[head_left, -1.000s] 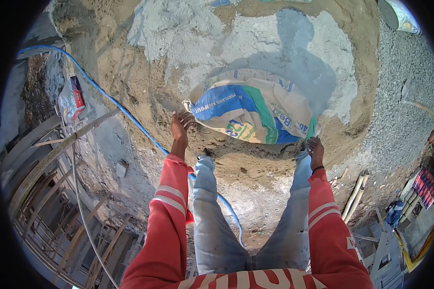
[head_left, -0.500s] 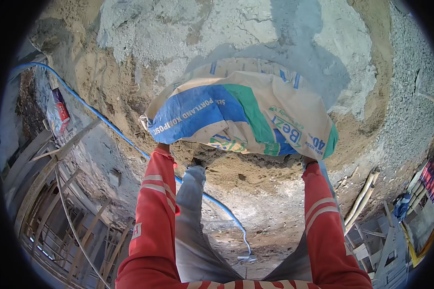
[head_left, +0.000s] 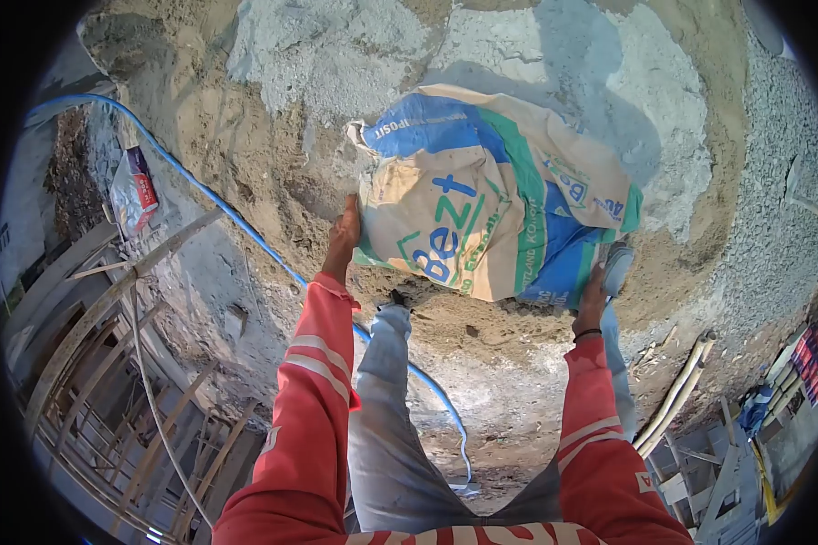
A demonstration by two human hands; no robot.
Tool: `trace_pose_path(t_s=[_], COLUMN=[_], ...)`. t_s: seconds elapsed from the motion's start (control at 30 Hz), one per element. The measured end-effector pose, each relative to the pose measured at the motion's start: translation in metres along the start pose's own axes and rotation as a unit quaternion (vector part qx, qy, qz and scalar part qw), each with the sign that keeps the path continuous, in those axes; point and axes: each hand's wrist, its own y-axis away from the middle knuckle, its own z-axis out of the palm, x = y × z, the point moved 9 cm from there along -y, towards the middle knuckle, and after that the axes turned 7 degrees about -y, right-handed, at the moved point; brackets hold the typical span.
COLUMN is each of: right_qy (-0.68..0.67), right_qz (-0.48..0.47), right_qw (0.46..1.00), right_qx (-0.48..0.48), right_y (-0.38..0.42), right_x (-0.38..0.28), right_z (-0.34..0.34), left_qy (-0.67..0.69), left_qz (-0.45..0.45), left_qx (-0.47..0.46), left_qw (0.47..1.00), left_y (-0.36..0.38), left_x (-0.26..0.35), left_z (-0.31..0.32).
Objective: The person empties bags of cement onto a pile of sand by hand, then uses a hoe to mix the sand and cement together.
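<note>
A large cement bag (head_left: 445, 209), beige with blue and green bands and "Bezt" lettering, is held tilted over sand and grey powder. At its left edge, my left hand (head_left: 344, 234) grips the side, its fingers partly hidden by the bag. My right hand (head_left: 593, 292) has hold of the lower right corner, close to a grey shoe (head_left: 618, 269). The bag looks slack and creased. Its mouth and any contents cannot be seen.
Grey powder (head_left: 509, 45) is spread over the sandy ground (head_left: 273, 154). A blue hose (head_left: 209, 195) runs past my left leg. Gravel (head_left: 736, 218) lies at right, near bamboo poles (head_left: 677, 395). Wooden framework (head_left: 109, 318) and a red-and-white packet (head_left: 139, 186) are at left.
The cement bag has turned, its left end rising, so more of its printed face shows. Both hands have come into fuller view; my left hand has moved up and right.
</note>
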Motion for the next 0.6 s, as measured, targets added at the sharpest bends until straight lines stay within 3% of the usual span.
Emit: trace_pose_path(t_s=[0.07, 0.13, 0.2, 0.37, 0.4, 0.47, 0.53, 0.6], right_qy=[0.096, 0.112, 0.131, -0.012, -0.005, 0.034, -0.001, -0.041], right_qz=[-0.022, -0.032, -0.039, -0.097, -0.097, -0.093, -0.115, -0.143], right_qw=[0.987, 0.983, 0.976, 0.973, 0.973, 0.977, 0.97, 0.961], right_qx=[-0.124, -0.144, -0.167, -0.21, -0.212, -0.19, -0.212, -0.235], right_y=[0.013, 0.028, 0.045, 0.068, 0.068, 0.061, 0.054, 0.062], right_x=[-0.019, -0.045, -0.062, -0.054, -0.046, -0.031, -0.011, -0.007], right_z=[0.012, 0.016, 0.021, 0.039, 0.037, 0.038, 0.036, 0.042], left_qy=[-0.021, -0.054, -0.013, 0.209, 0.268, 0.261, 0.334, 0.363], left_qz=[0.021, 0.017, 0.021, 0.033, 0.031, 0.013, 0.134, 0.166], left_qx=[0.059, 0.018, 0.046, -0.103, -0.113, -0.153, -0.145, -0.121], left_qw=[0.998, 0.998, 0.999, 0.972, 0.956, 0.953, 0.922, 0.909], left_y=[0.018, 0.05, 0.063, 0.067, 0.077, 0.082, 0.093, 0.081], left_x=[0.012, 0.035, 0.037, 0.014, 0.009, -0.004, -0.003, -0.012], left_z=[-0.024, -0.043, -0.055, -0.016, -0.007, 0.004, 0.007, 0.013])
